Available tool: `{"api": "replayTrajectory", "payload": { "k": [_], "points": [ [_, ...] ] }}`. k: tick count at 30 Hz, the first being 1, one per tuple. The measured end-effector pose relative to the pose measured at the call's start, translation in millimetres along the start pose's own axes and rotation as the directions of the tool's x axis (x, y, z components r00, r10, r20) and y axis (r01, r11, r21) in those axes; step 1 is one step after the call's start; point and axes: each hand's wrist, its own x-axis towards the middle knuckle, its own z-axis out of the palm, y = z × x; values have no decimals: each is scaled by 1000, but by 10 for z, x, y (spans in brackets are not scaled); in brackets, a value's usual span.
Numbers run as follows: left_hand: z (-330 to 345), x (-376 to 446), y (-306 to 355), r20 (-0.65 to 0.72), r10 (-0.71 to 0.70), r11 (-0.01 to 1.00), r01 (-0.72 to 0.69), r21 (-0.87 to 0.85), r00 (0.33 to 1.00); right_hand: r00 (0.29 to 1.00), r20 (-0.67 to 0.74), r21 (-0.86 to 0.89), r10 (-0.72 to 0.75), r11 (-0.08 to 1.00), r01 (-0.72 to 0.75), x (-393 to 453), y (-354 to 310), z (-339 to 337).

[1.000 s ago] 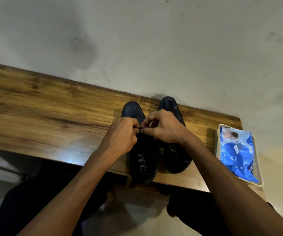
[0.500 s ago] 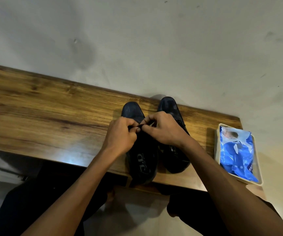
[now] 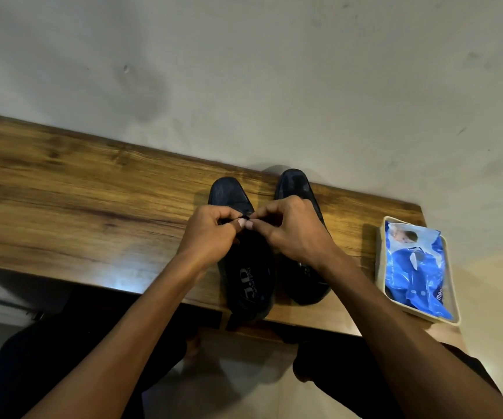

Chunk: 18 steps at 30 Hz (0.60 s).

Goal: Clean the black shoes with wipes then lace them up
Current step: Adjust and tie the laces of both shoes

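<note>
Long wood-grain brown counter (image 3: pixel 77 189), set against a plain pale wall (image 3: pixel 274 71); glare patch on its near edge. Left hand (image 3: pixel 210 237): fingers curled, thumb and forefinger pinching a thin black lace (image 3: pixel 245 218) over the throat of the left shoe. Left black leather shoe (image 3: pixel 245 267): stands on the counter, toe toward the wall, heel overhanging the near edge slightly; pale printed lettering visible on the insole. Right hand (image 3: pixel 294 234): fingers curled, thumb and forefinger pinched on the same lace, thumbnail touching the left thumbnail; this hand lies across the upper of the neighbouring shoe. Right black leather shoe (image 3: pixel 295 189): just beside the left one, parallel, toe toward the wall and a little farther back; its middle is hidden by the right hand and wrist, so whether it is laced cannot be told. Shallow cream rectangular tray (image 3: pixel 380 267): at the counter's right end, apart from the shoes. Blue plastic pack of wipes (image 3: pixel 413 267): lies flat inside the tray, crumpled, white printing on it. Dark-clothed knees of the seated person show below the counter edge.
</note>
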Motion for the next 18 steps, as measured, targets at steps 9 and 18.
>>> {"api": "replayTrajectory", "payload": {
  "k": [9,18],
  "points": [
    [-15,8,-14,29,62,995,-64,79,998,998,32,11,45,999,-46,26,-20,-31],
    [-88,60,-4,-24,0,991,3,133,1000,994,96,-374,49,927,-10,10,-16,-128]
  ]
}}
